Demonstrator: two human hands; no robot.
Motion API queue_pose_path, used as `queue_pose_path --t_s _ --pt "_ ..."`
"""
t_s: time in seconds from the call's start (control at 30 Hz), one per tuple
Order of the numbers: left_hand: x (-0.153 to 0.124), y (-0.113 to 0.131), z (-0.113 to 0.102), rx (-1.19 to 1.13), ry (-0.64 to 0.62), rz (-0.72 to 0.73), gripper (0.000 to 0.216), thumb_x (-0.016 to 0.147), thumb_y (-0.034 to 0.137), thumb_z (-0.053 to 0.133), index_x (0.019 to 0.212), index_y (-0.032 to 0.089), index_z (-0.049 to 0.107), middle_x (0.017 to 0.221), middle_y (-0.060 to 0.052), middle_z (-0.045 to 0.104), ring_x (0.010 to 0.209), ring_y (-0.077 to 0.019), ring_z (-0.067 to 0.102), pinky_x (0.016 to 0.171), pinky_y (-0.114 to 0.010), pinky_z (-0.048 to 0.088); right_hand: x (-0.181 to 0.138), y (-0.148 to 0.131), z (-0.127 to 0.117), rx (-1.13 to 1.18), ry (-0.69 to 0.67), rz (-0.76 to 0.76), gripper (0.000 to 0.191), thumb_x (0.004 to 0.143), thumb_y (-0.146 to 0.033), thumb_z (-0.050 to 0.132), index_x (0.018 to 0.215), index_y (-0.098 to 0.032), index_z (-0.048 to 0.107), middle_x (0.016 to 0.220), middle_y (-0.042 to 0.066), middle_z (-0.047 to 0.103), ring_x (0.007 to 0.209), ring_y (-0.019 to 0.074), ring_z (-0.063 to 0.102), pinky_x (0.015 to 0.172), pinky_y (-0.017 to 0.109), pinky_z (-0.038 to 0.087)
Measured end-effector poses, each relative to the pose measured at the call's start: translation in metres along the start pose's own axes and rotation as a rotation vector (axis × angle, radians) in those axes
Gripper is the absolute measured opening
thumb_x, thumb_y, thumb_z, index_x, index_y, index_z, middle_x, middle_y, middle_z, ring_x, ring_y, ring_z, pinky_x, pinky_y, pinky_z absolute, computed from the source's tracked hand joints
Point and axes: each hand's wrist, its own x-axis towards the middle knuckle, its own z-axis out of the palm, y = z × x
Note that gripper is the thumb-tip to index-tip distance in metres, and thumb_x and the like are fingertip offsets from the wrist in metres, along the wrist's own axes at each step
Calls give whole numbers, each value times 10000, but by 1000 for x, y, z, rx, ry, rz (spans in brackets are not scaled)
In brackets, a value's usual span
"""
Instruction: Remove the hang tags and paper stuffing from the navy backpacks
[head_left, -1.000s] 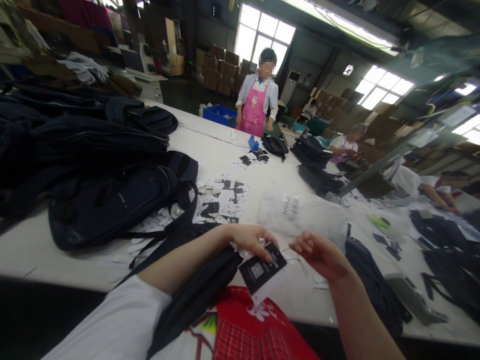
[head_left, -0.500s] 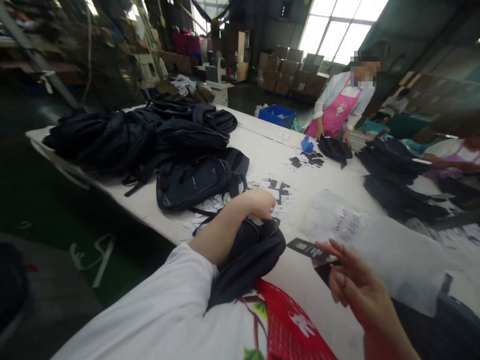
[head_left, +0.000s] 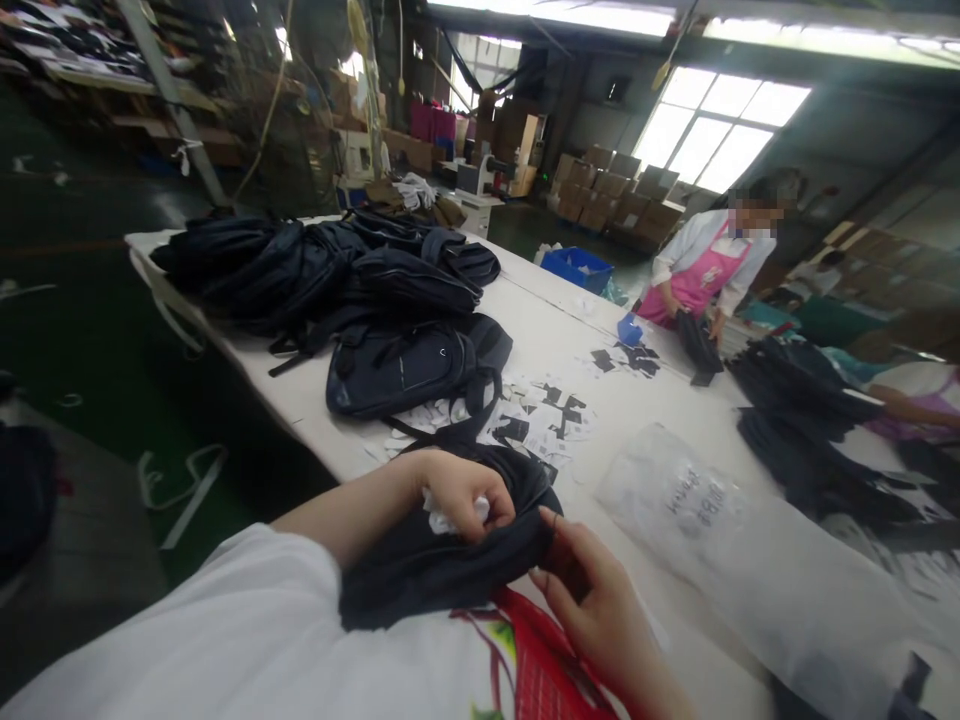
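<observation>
A dark navy backpack (head_left: 442, 580) lies at the table edge against my body. My left hand (head_left: 471, 498) is over its top, fingers curled around a crumpled white wad (head_left: 442, 515), which may be paper or thin plastic. At the backpack's right end is my right hand (head_left: 592, 590), its thumb and fingers closed on the dark fabric edge. Beyond my hands, white and black tags (head_left: 555, 415) lie scattered. Another navy backpack (head_left: 401, 370) rests on the table, partly over white slips.
Piled backpacks (head_left: 322, 270) cover the far left of the white table (head_left: 540, 320). A clear plastic bag (head_left: 720, 530) with handwriting lies to the right. Across the table, a person in a pink apron (head_left: 697, 280) handles a dark item, near a blue bin (head_left: 577, 268) and dark stacks (head_left: 802, 390).
My right hand has moved left onto the backpack; the black tag it held is no longer visible. My left hand has drawn back toward me, showing the white wad. The view has shifted.
</observation>
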Motion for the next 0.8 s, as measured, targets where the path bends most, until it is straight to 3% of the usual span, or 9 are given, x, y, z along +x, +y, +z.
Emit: queue_pose_path --t_s 0.2,0.33,0.43,0.5,0.57,0.63,0.7,0.8 --pt "29 -5 7 -100 206 51 121 654 251 660 712 164 600 633 46 530 566 -83 453 509 -182 358 25 6 -8 -79 180 -7 486 817 -269 581 1300 -247 538 853 45 566 748 188 564 624 293 502" --pt "63 -4 15 -83 314 -1 116 625 249 614 690 159 580 582 49 491 536 -89 442 505 -196 343 29 22 -26 -44 233 87 526 768 -261 620 1288 -223 550 678 -21 514 602 138 499 573 265 466" --pt "83 1 24 232 595 14 110 674 247 573 718 162 627 630 16 566 609 -127 510 579 -226 392 26 35 -28 74 350 140 560 780 -315 629 1318 -211 515 707 -20 557 576 118 500 556 253 462" --pt "91 5 29 452 861 105 133 718 254 571 771 169 659 740 -18 640 719 -156 563 679 -247 422 26 45 -23 172 459 146 586 818 -386 596 1362 -216 458 885 30 635 611 118 530 550 251 473" --pt "98 8 31 501 980 193 153 748 267 575 805 169 677 814 -38 674 773 -167 583 730 -257 427 26 54 -19 225 523 150 615 848 -436 558 1404 -227 397 1031 69 652 630 118 539 535 249 475" --pt "104 6 28 370 901 201 164 734 284 608 783 152 693 775 -40 676 716 -156 579 689 -251 427 25 60 -17 240 531 160 633 862 -448 539 1430 -237 356 1079 80 659 630 119 537 528 250 478" --pt "111 0 22 116 728 152 211 687 329 668 746 130 703 690 -31 657 626 -135 550 618 -241 416 23 62 -20 236 485 162 635 856 -440 551 1429 -247 359 1068 73 671 634 125 542 535 257 488" --pt "122 -14 14 -250 530 89 292 556 378 768 624 110 673 607 -17 621 556 -109 514 555 -225 391 19 56 -28 145 360 173 621 797 -381 629 1375 -232 456 888 39 691 613 142 554 541 273 497"
